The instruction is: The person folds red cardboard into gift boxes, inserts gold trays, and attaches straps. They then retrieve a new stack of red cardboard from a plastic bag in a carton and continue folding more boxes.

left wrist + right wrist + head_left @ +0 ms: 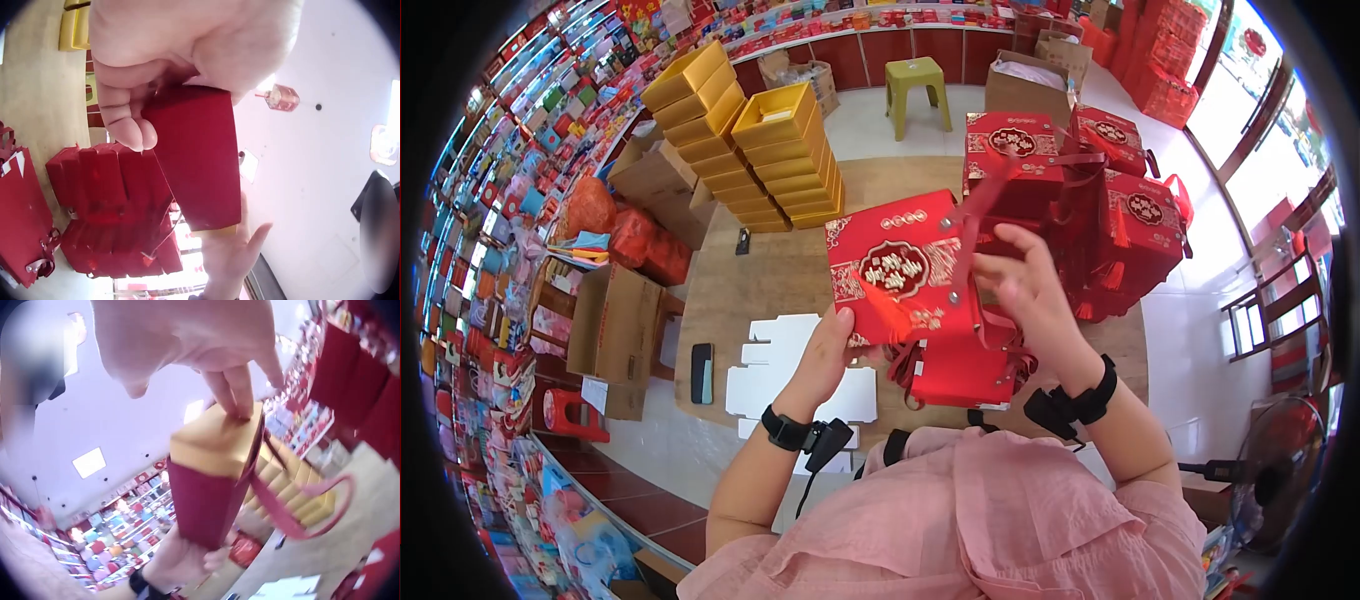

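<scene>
A red gift box [890, 270] with a patterned front, a central label and an orange-red tassel [887, 308] is held up over the table. My left hand [825, 355] grips its lower left end, thumb on the front face and fingers curled behind it, as the left wrist view shows. From the opposite end of the red sleeve [206, 503] a gold inner box [215, 437] sticks out a little. My right hand [1030, 290] presses its extended fingertips on that gold end. A red ribbon loop [275, 503] hangs from the box's side.
Finished-looking red boxes [1140, 215] stand stacked at the table's right. Stacks of gold boxes [790, 150] rise at the back left. Another red box piece [960, 370] lies near my body, beside white cardboard sheets [800, 385] and a phone [702, 373]. A green stool [915, 80] stands beyond the table.
</scene>
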Action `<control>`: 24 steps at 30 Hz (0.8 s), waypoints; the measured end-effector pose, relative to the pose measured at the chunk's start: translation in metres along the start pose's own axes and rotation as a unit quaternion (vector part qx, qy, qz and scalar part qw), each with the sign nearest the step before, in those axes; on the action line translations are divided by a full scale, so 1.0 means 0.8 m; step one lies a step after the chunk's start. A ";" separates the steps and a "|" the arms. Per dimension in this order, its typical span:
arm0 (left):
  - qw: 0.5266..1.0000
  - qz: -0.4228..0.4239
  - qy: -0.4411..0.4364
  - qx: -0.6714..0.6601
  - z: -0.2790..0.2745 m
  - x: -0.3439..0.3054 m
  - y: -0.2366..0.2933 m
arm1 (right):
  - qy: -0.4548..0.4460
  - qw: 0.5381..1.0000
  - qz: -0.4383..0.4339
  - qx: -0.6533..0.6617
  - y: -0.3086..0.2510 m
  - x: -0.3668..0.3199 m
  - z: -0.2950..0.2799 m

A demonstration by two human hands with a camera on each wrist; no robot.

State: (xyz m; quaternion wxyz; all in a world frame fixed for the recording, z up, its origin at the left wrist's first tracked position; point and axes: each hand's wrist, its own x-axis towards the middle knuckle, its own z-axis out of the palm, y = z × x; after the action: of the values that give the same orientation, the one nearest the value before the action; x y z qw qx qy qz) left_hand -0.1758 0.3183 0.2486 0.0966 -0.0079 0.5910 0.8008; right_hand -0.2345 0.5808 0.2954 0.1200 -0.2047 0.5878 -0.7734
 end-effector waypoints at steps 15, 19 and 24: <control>0.995 0.087 0.024 0.035 -0.037 0.003 -0.012 | 0.087 0.989 0.092 0.079 0.011 0.009 -0.038; 0.994 0.091 0.034 0.052 -0.034 0.010 -0.008 | -0.022 0.976 0.177 0.126 -0.004 0.001 -0.038; 0.986 0.065 0.024 0.153 -0.028 0.016 0.009 | 0.036 0.942 0.045 0.332 -0.012 -0.005 -0.081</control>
State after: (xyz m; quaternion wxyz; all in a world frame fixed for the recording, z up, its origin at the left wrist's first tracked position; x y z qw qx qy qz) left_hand -0.1920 0.2968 0.2466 0.0301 0.0258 0.7077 0.7054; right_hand -0.2600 0.6411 0.2896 0.1942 -0.0990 0.3106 -0.9252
